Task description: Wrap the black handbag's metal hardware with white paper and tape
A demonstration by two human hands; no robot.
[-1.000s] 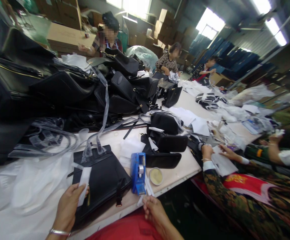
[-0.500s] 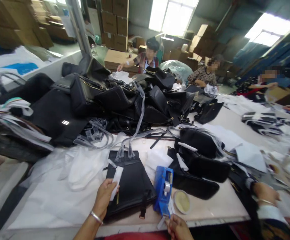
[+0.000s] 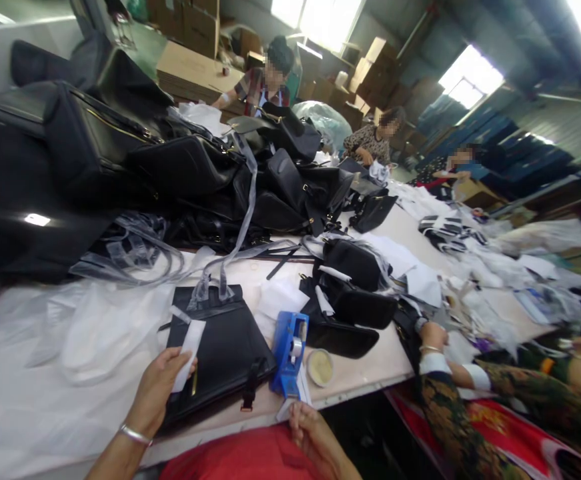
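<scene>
My left hand [image 3: 156, 391] is closed on a folded white paper strip [image 3: 187, 353] and rests on a flat black leather bag [image 3: 223, 350] lying near the table's front edge. My right hand [image 3: 310, 435] pinches the end of the tape [image 3: 286, 408] coming off a blue tape dispenser [image 3: 288, 353] that stands just right of the bag. A silver bangle circles my left wrist. The bag's handles are wrapped in clear plastic [image 3: 210, 288].
A heap of black bags [image 3: 185, 173] fills the table's back left. White wrapping sheets [image 3: 70, 347] lie at left. A round yellowish tin [image 3: 319, 367] and small black pouches [image 3: 355, 303] sit right of the dispenser. A co-worker's hand [image 3: 433, 335] is at right; other people work at the far end.
The camera has swung about; the view tilted back toward the right. Both hands keep their hold, the right still pulling tape at the dispenser.
</scene>
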